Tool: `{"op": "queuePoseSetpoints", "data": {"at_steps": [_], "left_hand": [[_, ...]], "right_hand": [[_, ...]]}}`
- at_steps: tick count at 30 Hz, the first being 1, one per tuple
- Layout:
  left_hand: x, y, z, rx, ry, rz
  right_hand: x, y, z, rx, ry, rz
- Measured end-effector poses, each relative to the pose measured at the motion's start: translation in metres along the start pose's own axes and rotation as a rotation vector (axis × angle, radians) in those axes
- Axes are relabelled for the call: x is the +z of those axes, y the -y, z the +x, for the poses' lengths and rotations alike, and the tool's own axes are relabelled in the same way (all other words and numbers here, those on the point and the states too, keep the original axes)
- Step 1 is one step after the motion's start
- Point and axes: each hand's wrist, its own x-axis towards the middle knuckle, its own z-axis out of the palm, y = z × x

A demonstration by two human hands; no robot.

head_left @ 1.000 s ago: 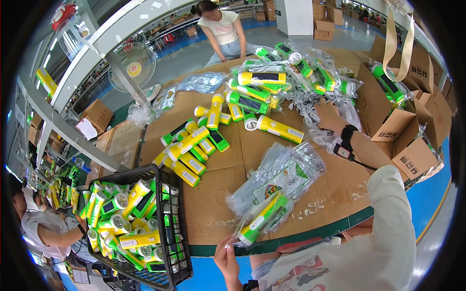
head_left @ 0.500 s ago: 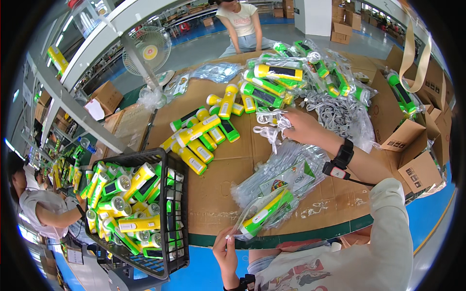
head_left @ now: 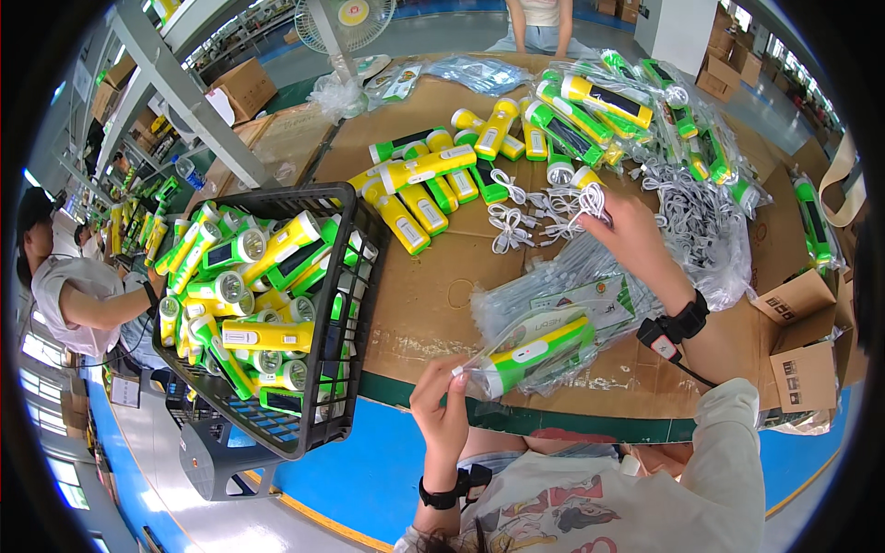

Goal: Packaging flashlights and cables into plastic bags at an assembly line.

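My left hand [head_left: 440,398], at the near edge of the table, pinches the white edge of a clear plastic bag [head_left: 472,380]. Inside that bag lies a green and yellow flashlight [head_left: 539,353]. Farther off, my right hand [head_left: 629,228] is closed on a white coiled cable [head_left: 593,203]. Beside it, several tied white cables [head_left: 510,228] lie on the cardboard. Between my hands is a stack of clear plastic bags [head_left: 516,293], partly under a printed green and white card [head_left: 595,297].
A black basket [head_left: 355,304] full of flashlights stands at left. Loose flashlights [head_left: 429,169] cover the table's middle, with bagged ones [head_left: 599,106] beyond. A heap of grey-white cables [head_left: 705,217] and open cartons [head_left: 802,369] are at right. Another person [head_left: 83,286] sits far left.
The view has shifted, so the table appears higher and farther right. My right hand still grips cable, and more coils now show spread beside it. My left hand keeps its pinch on the bag.
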Motion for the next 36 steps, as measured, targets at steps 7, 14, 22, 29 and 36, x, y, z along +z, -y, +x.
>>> {"op": "queuePoseSetpoints", "data": {"at_steps": [7, 14, 22, 29, 36], "left_hand": [[0.017, -0.02, 0.025, 0.028, -0.177, -0.183], [0.022, -0.034, 0.023, 0.005, -0.187, -0.093], [0.049, -0.054, 0.031, 0.061, -0.279, -0.022], [0.053, -0.057, 0.031, 0.115, -0.273, 0.09], [0.049, -0.049, 0.024, 0.147, -0.316, 0.169]], "right_hand": [[-0.011, 0.038, 0.004, -0.233, 0.101, 0.31], [0.025, 0.004, 0.016, -0.101, 0.135, 0.353], [0.004, -0.008, 0.028, -0.328, 0.11, 0.494], [-0.026, 0.04, -0.009, -0.597, 0.431, 0.726], [-0.024, 0.058, -0.011, -0.589, 0.103, 0.652]]}}
